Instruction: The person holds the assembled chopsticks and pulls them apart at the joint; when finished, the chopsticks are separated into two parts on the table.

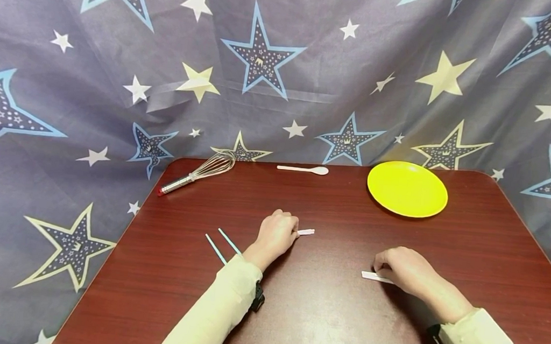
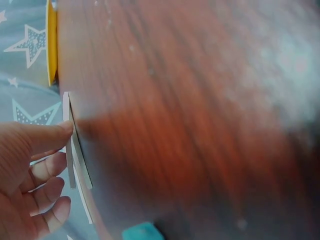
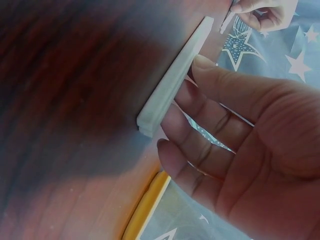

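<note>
Over the table's middle, my left hand (image 1: 278, 231) pinches a pair of thin white sticks (image 1: 306, 231) between thumb and fingers. In the left wrist view the white sticks (image 2: 75, 145) meet at one end and spread slightly at the other. To the right, my right hand (image 1: 406, 271) holds a white stick (image 1: 370, 276) low over the table. The right wrist view has this white stick (image 3: 172, 82) with a blunt, layered-looking end and the thumb tip at its edge. Behind the left forearm lie two light blue sticks (image 1: 216, 248), partly hidden by the sleeve.
A whisk (image 1: 202, 174) lies at the table's back left. Along the back edge is a white spoon (image 1: 305, 169), and a yellow plate (image 1: 407, 189) sits at back right. A star-patterned cloth (image 1: 280, 107) hangs behind the brown table (image 1: 321, 327).
</note>
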### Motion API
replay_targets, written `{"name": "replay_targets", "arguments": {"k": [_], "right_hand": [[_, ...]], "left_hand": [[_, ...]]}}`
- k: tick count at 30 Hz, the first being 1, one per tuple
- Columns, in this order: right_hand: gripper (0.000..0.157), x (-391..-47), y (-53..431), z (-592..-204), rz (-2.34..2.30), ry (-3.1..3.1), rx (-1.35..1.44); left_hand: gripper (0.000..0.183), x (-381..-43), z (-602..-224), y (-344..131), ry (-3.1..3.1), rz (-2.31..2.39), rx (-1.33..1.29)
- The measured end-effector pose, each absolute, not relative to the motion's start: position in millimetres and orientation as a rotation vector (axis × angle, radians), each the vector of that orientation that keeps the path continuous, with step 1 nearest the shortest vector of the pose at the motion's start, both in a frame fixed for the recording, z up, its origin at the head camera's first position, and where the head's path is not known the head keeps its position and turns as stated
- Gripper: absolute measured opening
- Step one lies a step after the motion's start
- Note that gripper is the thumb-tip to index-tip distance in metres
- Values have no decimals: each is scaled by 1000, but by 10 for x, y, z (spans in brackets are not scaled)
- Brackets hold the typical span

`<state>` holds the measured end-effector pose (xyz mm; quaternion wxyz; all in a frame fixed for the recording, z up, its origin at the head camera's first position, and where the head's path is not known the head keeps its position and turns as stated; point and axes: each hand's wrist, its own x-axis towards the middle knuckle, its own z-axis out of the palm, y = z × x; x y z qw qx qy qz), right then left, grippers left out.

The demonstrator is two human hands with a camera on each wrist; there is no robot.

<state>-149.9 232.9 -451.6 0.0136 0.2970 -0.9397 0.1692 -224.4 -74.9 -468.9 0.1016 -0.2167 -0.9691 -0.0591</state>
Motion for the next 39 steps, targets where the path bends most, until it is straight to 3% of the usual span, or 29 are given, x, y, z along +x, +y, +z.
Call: {"name": "replay_targets", "arguments": {"k": [17, 39], "right_hand": [[27, -1499, 2325, -4528, 520, -2918, 933], [23, -1489, 2298, -4432, 505, -2883, 891]], "left_hand": [[27, -2236, -4658, -749, -2861, -140, -608], [9, -2061, -4423, -1285, -2993, -429, -619]]}}
